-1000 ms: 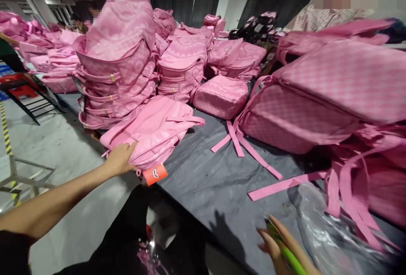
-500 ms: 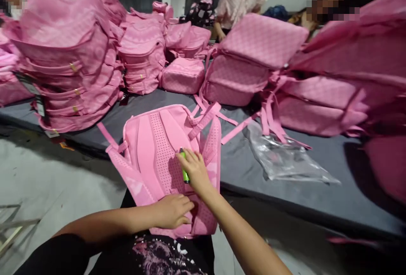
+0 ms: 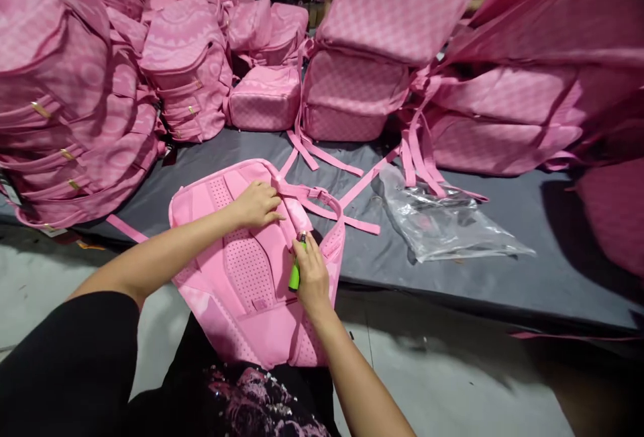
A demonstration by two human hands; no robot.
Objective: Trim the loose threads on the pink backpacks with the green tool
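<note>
A pink backpack [image 3: 282, 329] leans against the table edge over my lap, its padded back panel with dotted mesh facing me. My left hand [image 3: 259, 205] is closed on the side edge of the backpack near its top, fingers bent over the fabric. Lower down on the same side, my right hand [image 3: 314, 272] is wrapped around a small bright green tool [image 3: 294, 274] with a dark end and a metal-looking tip. Its kind is not clear. The fingertips of that hand are at the backpack's side, beside a looped shoulder strap [image 3: 332, 205].
Stacked pink backpacks [image 3: 55, 88] rise at the left, with more pink backpacks [image 3: 357, 94] along the back and right. A crumpled clear plastic bag [image 3: 447, 229] lies on the dark-covered table [image 3: 477, 289]. Loose pink straps [image 3: 327, 158] trail across the cover.
My left hand has moved from the lower part of the backpack up to its upper side edge. My right hand has shifted slightly right, still with the green tool. The view has tilted down.
</note>
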